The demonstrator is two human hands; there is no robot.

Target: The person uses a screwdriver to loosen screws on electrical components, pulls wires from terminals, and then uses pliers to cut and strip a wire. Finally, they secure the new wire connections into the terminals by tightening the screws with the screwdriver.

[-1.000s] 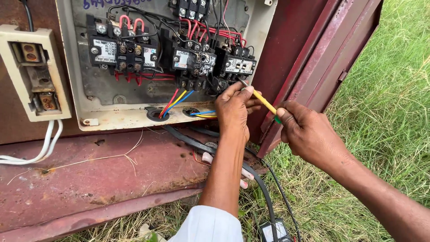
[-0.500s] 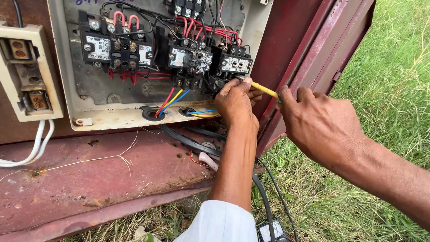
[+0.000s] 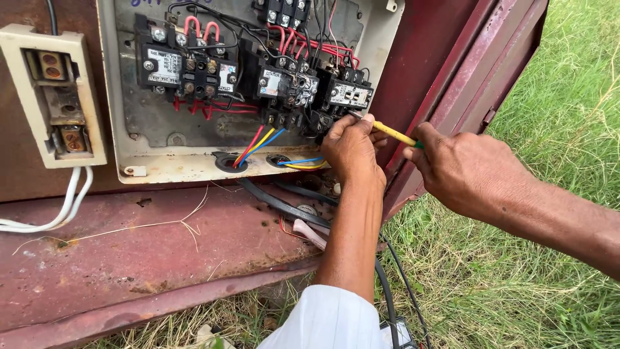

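R hand [image 3: 475, 171] is closed round the handle end of a thin yellow screwdriver [image 3: 391, 132], green showing at the grip. L hand [image 3: 352, 148] pinches the shaft near the tip, fingers curled, steadying it. Tip sits at the lower edge of the far-right black contactor [image 3: 345, 94], so work looks mid-way: tool is on the terminal, wires are all in place, cover is off. Contactors are blocky plastic w/ small metal screws. Red, yellow, blue wires [image 3: 258, 139] drop to round holes. Cream box [image 3: 161, 165] is scuffed; maroon cabinet [image 3: 161, 252] is rusty, flaking. Grass [image 3: 555, 284] lies to the right.
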